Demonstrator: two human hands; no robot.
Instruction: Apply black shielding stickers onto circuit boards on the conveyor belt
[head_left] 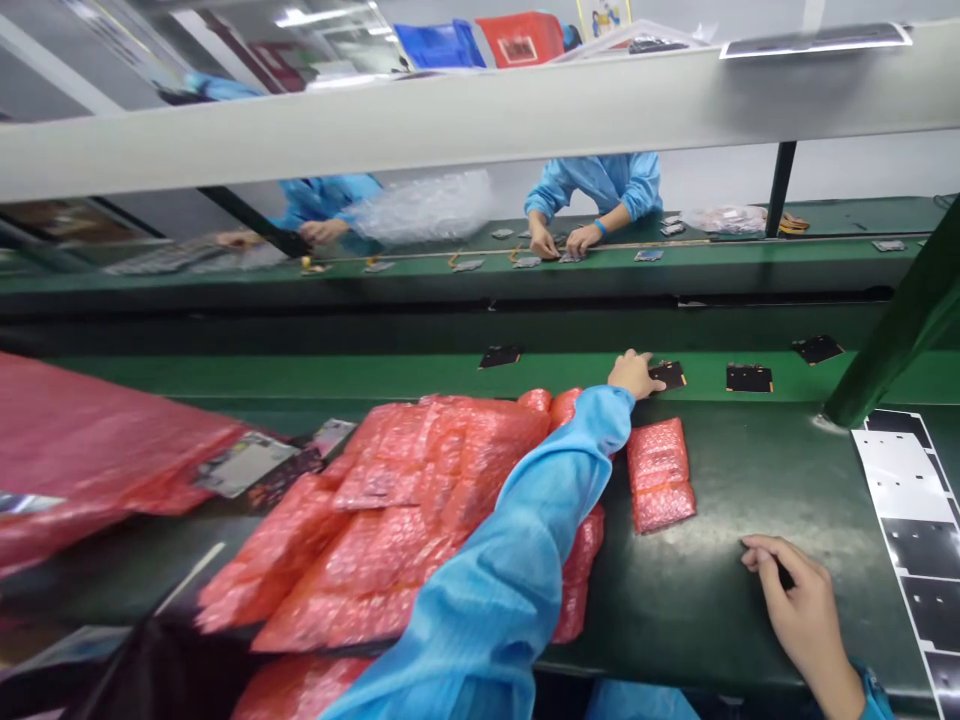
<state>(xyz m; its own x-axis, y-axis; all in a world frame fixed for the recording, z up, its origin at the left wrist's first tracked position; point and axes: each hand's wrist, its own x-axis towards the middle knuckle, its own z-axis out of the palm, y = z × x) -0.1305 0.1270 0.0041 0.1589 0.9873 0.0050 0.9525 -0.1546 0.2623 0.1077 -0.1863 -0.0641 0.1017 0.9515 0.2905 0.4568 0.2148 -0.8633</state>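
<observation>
My left hand [634, 374], its blue-sleeved arm stretched across the bench, has its fingers closed at the near end of a thin black board [670, 375] with small orange patches. That board lies on the bright green strip. Similar flat boards lie along the strip: one black board [748, 378] to the right, another [817, 349] beyond it. A red bubble-wrap packet [661, 475] rests on the bench just below my left hand. Low on the right, my right hand [802, 590] hovers over or rests on the dark green bench, fingers loosely curled and nothing visible in them.
Red bubble-wrap packets [420, 500] are piled left of centre. A large red plastic bag [90, 440] lies at far left. A green post [900, 310] slants at right beside a printed sheet [904, 500]. Across the line, a co-worker's hands [566, 240] handle small parts.
</observation>
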